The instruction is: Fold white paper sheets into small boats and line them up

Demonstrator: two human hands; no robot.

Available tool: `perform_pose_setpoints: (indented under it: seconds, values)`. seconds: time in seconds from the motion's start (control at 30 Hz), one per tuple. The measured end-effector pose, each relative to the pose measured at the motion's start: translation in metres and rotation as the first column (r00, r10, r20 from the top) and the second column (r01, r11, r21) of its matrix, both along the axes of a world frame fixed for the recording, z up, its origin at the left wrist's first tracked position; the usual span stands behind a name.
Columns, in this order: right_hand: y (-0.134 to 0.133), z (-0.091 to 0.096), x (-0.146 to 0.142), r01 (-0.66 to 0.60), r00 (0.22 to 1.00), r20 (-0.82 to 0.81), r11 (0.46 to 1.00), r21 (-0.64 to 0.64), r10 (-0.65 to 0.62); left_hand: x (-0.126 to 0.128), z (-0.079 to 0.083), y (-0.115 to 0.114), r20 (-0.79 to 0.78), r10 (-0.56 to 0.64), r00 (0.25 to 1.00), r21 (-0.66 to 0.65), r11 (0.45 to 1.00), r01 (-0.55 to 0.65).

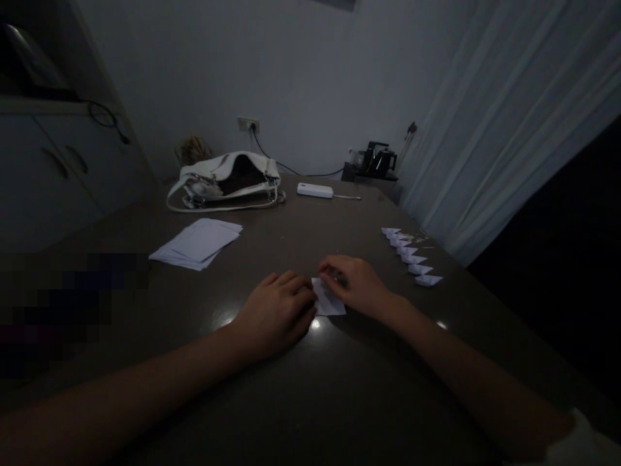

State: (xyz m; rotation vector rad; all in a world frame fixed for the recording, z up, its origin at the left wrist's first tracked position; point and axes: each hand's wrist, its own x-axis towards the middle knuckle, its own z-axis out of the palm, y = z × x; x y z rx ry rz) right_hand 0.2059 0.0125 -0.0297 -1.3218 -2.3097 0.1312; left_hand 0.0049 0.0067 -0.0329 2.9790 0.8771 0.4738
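Observation:
A small piece of white paper (330, 301) lies on the dark table in front of me, partly covered by both hands. My left hand (281, 312) rests on the table at the paper's left side, its fingers bent and closed over that edge. Over the paper's top edge arches my right hand (358, 282), thumb and forefinger brought close together at the paper; their exact contact is hard to make out in the dim light. To the right stands a slanting row of several small folded paper boats (416, 259).
A stack of white paper sheets (200, 243) lies at the left. Farther back are a white handbag (228, 169) and a white power bank (315, 190) with a short cable. A black kettle (382, 162) stands beyond the table, beside a pale curtain (490, 110).

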Motion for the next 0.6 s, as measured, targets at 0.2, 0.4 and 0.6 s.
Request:
perform_pose_setpoints:
  seconds: [0.2,0.4,0.6]
  values:
    - [-0.001,-0.004,-0.004,-0.006,0.986,0.169,1.0,0.002,0.006,-0.001,-0.002,0.001,-0.005,0.053,0.999,-0.03,0.998,-0.053]
    - [0.0,-0.012,-0.008,0.053,0.999,-0.004,0.999,-0.013,-0.053,0.0,-0.003,0.0,-0.003,0.166,0.986,-0.016,0.986,-0.166]
    - [0.008,-0.019,-0.007,-0.022,0.886,-0.451,0.963,-0.269,-0.105,-0.001,-0.008,0.003,0.039,0.223,0.974,-0.065,0.973,-0.22]
